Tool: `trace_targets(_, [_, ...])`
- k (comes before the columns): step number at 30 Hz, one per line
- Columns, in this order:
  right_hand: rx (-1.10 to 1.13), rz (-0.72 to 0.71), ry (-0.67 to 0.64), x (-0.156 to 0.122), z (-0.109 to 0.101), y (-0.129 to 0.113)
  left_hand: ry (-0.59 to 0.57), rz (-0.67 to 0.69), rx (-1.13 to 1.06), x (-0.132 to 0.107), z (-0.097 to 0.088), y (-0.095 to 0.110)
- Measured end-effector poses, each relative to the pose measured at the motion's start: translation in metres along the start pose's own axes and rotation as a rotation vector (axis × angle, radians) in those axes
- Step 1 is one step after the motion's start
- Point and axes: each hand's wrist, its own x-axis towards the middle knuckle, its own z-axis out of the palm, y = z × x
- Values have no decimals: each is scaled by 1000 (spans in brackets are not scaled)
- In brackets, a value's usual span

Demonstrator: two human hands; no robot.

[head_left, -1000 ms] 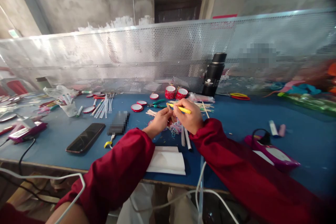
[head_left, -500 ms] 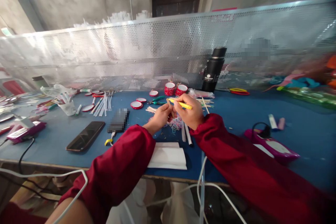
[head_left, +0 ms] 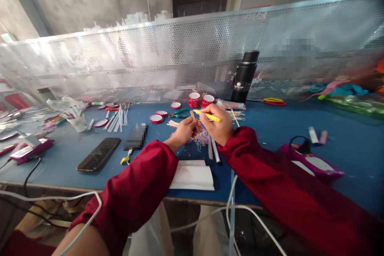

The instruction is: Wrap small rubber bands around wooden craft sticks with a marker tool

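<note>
Above the middle of the blue table, my left hand (head_left: 186, 129) pinches a flat wooden craft stick (head_left: 193, 117) that stands tilted upward. My right hand (head_left: 220, 122) is closed around a yellow pen-like tool (head_left: 212, 116), its tip pointing left to the upper end of the stick. Whether tip and stick touch I cannot tell. Under both hands lies a tangle of pink and white string (head_left: 201, 139). More wooden sticks (head_left: 173, 123) lie just left of the hands, and a folded white paper (head_left: 192, 175) rests in front of them near the table edge.
Behind the hands stand red tins (head_left: 194, 99), teal pliers (head_left: 180, 115) and a black flask (head_left: 244, 77) by the perforated metal screen (head_left: 150, 64). A phone (head_left: 99, 154) lies left, a purple power strip (head_left: 313, 162) right. White cables (head_left: 232, 192) hang at the front edge.
The right hand and yellow tool have shifted very slightly, the tool's tip staying by the stick's upper end. The left hand keeps its hold on the stick. The camera view has tilted a little.
</note>
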Motion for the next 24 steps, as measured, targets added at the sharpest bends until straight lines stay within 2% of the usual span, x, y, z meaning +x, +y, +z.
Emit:
trace_targets(9, [19,-19,3,1,1,2,-1,-7,-9,-2,1,3])
trace_targets(24, [38,35,22,1,-2,-2,-7,-11,-10,0,0,1])
